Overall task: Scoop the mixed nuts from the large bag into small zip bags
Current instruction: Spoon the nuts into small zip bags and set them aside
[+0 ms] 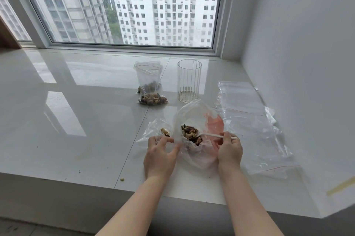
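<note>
Right grip point(229, 146) pinches one white spoon point(210, 135) dipped in the large bag point(194, 118); left grip point(160, 152) pinches its rim beside one small bag point(153, 130). Two filled bags point(150, 89) lie behind.

Left hand point(160, 156) pinching thin plastic, right hand point(229, 150) in curled grip on spoon handle

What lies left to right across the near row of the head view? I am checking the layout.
Small clear zip bag with few nuts → large clear plastic bag of mixed nuts → white plastic spoon → pile of empty clear zip bags.
</note>
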